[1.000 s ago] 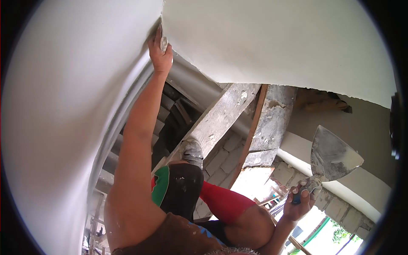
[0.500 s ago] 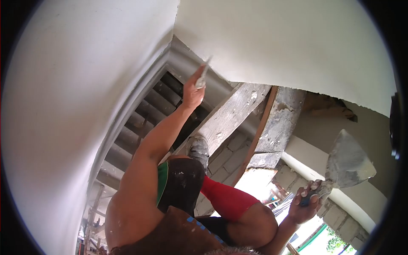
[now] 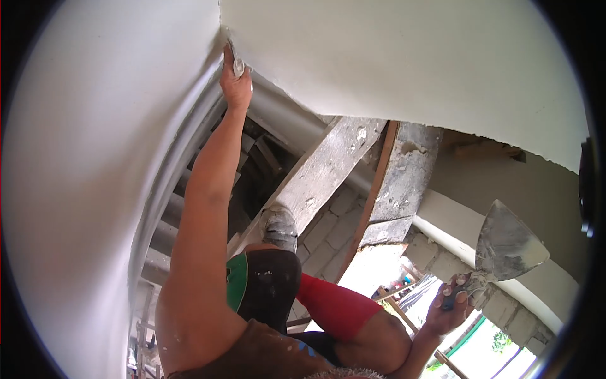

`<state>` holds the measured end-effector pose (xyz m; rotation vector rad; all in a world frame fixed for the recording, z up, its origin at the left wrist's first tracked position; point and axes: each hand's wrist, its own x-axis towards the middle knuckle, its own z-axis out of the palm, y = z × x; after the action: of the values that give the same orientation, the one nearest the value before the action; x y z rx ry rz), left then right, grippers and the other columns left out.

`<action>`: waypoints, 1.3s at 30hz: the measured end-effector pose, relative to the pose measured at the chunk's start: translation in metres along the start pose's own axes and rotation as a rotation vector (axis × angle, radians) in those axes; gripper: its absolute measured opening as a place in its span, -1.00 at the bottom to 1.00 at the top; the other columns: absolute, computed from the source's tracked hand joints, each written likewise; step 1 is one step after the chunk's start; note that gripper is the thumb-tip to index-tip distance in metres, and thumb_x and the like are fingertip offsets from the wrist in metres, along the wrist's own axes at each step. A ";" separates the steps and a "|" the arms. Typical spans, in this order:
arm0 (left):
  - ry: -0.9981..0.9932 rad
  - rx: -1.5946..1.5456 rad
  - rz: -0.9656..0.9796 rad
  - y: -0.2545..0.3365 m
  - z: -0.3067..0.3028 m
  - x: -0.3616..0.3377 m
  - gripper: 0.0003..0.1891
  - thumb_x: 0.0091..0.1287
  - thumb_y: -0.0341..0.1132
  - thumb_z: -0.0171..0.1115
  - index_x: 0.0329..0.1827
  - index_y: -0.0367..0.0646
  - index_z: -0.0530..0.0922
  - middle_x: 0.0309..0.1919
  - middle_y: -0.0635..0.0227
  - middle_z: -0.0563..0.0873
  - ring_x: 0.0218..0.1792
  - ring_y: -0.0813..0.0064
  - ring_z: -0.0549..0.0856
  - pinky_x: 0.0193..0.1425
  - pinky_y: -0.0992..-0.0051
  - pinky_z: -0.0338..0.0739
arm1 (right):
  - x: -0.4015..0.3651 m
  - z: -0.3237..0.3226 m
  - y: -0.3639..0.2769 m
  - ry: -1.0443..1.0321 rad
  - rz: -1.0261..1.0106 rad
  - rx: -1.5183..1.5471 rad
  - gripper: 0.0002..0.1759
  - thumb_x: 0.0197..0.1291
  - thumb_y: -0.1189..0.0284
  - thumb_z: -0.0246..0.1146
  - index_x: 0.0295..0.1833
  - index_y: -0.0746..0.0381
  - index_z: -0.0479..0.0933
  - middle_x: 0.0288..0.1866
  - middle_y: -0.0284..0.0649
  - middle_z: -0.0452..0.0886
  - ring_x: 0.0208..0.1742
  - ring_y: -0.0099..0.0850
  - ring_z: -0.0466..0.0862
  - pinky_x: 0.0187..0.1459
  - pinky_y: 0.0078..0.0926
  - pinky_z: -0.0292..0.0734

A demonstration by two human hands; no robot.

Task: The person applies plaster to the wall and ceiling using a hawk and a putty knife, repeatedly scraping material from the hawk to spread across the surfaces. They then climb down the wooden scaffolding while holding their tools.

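At the upper left, my left hand [image 3: 236, 85] reaches up with the arm stretched out. Its fingers are closed round a thin-bladed plastering tool [image 3: 238, 67], smeared with pale material. The tool's tip is at the corner where the white wall [image 3: 95, 158] meets another smooth white surface [image 3: 391, 57]; the blade shows nearly edge-on. Low on the right, my right hand [image 3: 449, 309] grips the handle of a pointed trowel [image 3: 510, 243]. Its broad blade points upward, away from any surface, and carries grey and whitish smears.
My shoe [image 3: 279, 227] rests by a worn, plaster-spotted plank [image 3: 334, 170]. A second plank [image 3: 404, 183] lies to its right. Beneath are concrete blocks [image 3: 331, 221] and dark slatted openings. A grey moulded edge [image 3: 170, 158] runs along the left wall. Daylight shows at the lower right.
My left hand has moved up and left with its tool, from below the white surface's edge to the corner. My right hand still holds the trowel, shifted slightly left and down.
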<state>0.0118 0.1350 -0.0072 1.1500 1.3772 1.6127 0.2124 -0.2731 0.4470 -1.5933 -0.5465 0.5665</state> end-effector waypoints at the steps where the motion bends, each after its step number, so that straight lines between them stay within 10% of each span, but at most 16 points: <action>1: -0.030 0.031 -0.009 0.000 0.002 -0.005 -0.21 0.21 -0.66 0.17 0.55 0.00 0.21 0.41 0.10 0.44 0.31 0.31 0.54 0.30 0.46 0.45 | -0.001 0.003 -0.002 -0.009 0.005 0.029 -0.48 0.22 0.55 0.26 0.26 0.43 0.28 -0.03 -0.04 0.48 -0.28 -0.36 0.53 -0.63 -0.63 0.42; 6: -0.235 0.162 -0.056 0.055 0.021 -0.101 -0.23 0.27 -0.68 0.10 0.56 0.04 0.21 0.38 0.23 0.49 0.10 0.41 0.66 0.07 0.51 0.56 | 0.002 0.013 -0.009 -0.133 -0.067 0.152 -0.49 0.22 0.52 0.24 0.23 0.43 0.28 -0.07 -0.10 0.46 -0.24 -0.39 0.48 -0.59 -0.64 0.42; 11: -0.420 -0.539 -0.299 0.075 -0.024 -0.163 -0.22 0.23 -0.81 0.04 0.53 -0.02 0.28 0.28 0.45 0.55 -0.39 0.77 0.37 -0.33 0.67 0.40 | -0.008 0.037 -0.017 -0.189 -0.039 0.049 -0.42 0.19 0.48 0.32 0.27 0.38 0.26 -0.06 -0.13 0.47 -0.31 -0.40 0.50 -0.59 -0.61 0.44; 14: -0.187 0.045 -0.165 0.045 -0.040 -0.131 -0.34 0.20 -0.70 0.13 0.44 -0.24 0.36 0.11 0.35 0.64 -0.22 0.57 0.59 -0.14 0.55 0.52 | -0.011 0.027 -0.014 -0.168 -0.037 0.110 -0.41 0.19 0.46 0.34 0.27 0.36 0.27 -0.06 -0.14 0.47 -0.32 -0.41 0.50 -0.60 -0.61 0.43; 20: -0.145 -0.605 -0.781 0.026 -0.039 -0.087 -0.79 0.09 -0.55 0.27 -0.20 -0.31 0.51 -0.32 0.34 0.60 -0.32 0.51 0.57 -0.27 0.47 0.46 | -0.017 0.033 -0.018 -0.128 -0.036 0.220 -0.50 0.25 0.49 0.24 0.22 0.47 0.25 -0.03 -0.11 0.44 -0.25 -0.42 0.46 -0.58 -0.60 0.44; 27: -0.146 -0.609 -1.086 0.014 -0.011 -0.095 -0.73 0.03 -0.46 0.29 -0.18 -0.12 0.54 -0.33 0.39 0.58 -0.32 0.41 0.54 -0.28 0.26 0.44 | -0.014 0.044 -0.020 -0.104 -0.009 0.240 -0.54 0.30 0.48 0.19 0.19 0.48 0.24 -0.03 -0.11 0.43 -0.23 -0.43 0.48 -0.55 -0.60 0.46; 39: -0.047 -0.563 -1.019 0.170 0.029 -0.062 -0.66 -0.09 -0.52 0.26 -0.19 -0.06 0.49 -0.34 0.43 0.58 -0.36 0.45 0.55 -0.39 0.35 0.35 | -0.009 0.067 -0.023 -0.166 0.056 0.367 -0.57 0.25 0.52 0.25 0.19 0.36 0.33 -0.05 -0.09 0.50 -0.31 -0.42 0.53 -0.58 -0.60 0.48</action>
<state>0.0657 0.0579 0.1496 0.0756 1.0701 1.0617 0.1616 -0.2257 0.4643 -1.2229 -0.4893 0.7982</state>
